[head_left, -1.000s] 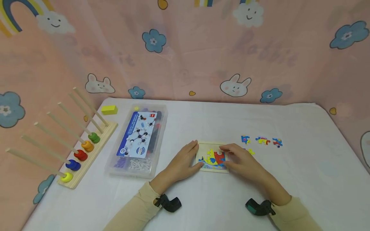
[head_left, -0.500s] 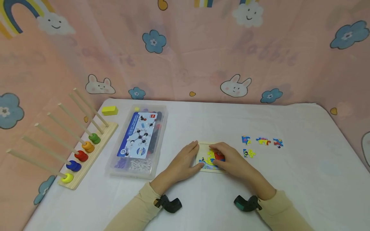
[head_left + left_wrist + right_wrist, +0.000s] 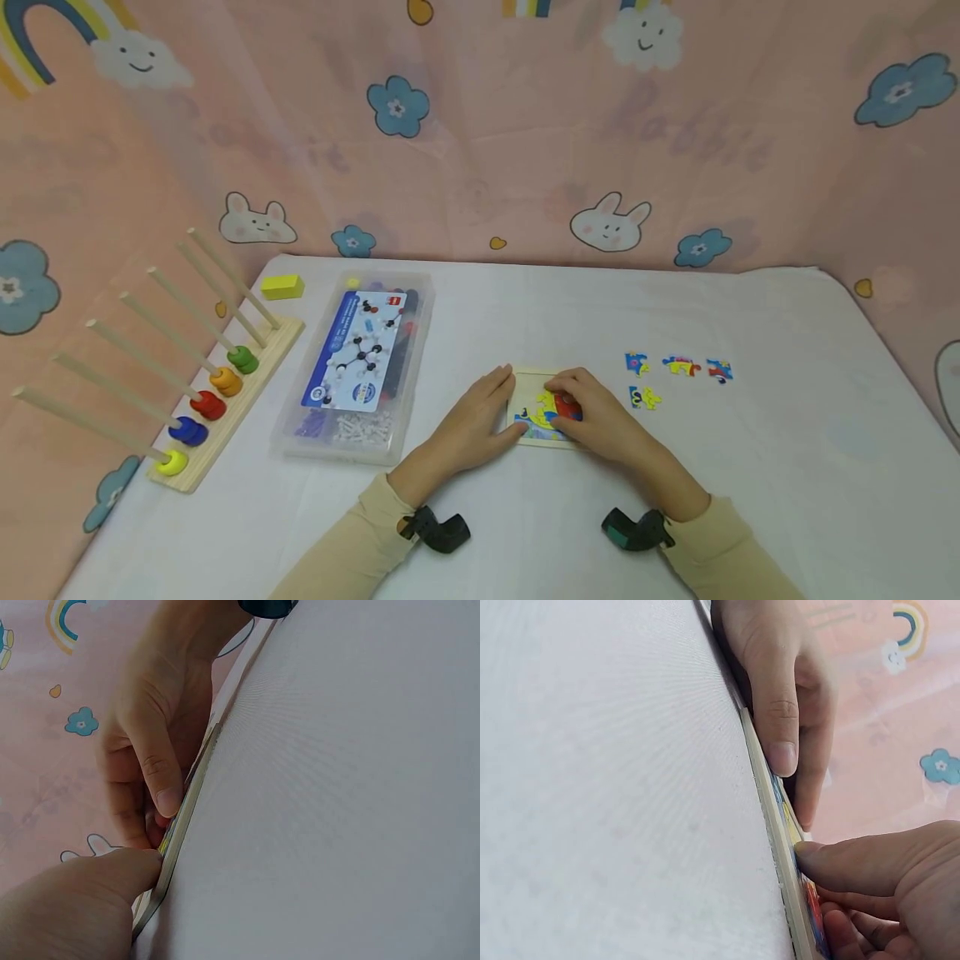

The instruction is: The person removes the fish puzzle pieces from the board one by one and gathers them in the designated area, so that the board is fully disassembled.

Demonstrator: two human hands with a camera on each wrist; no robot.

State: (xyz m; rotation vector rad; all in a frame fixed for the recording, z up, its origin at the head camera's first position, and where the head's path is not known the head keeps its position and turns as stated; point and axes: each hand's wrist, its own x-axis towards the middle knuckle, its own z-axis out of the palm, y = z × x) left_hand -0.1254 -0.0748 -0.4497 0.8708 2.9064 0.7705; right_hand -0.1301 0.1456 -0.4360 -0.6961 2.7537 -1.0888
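A shallow wooden puzzle tray lies on the white table, partly filled with red, yellow and blue jigsaw pieces. Along its left side rests my left hand, fingers straight and thumb over the near left corner. My right hand reaches over the tray's right half, its thumb and curled fingers set about a red puzzle piece. In the right wrist view, the red piece shows between that thumb and the fingers. The right hand hides the tray's right edge.
Loose puzzle pieces lie in two rows right of the tray. To the left are a clear plastic case with a molecule label and a wooden peg stand with coloured beads. Behind them sits a yellow block.
My right hand has shifted left from the tray's right edge onto the pieces inside, uncovering the loose pieces in the nearer row. It has barely moved in the last half second. The left hand stays put.
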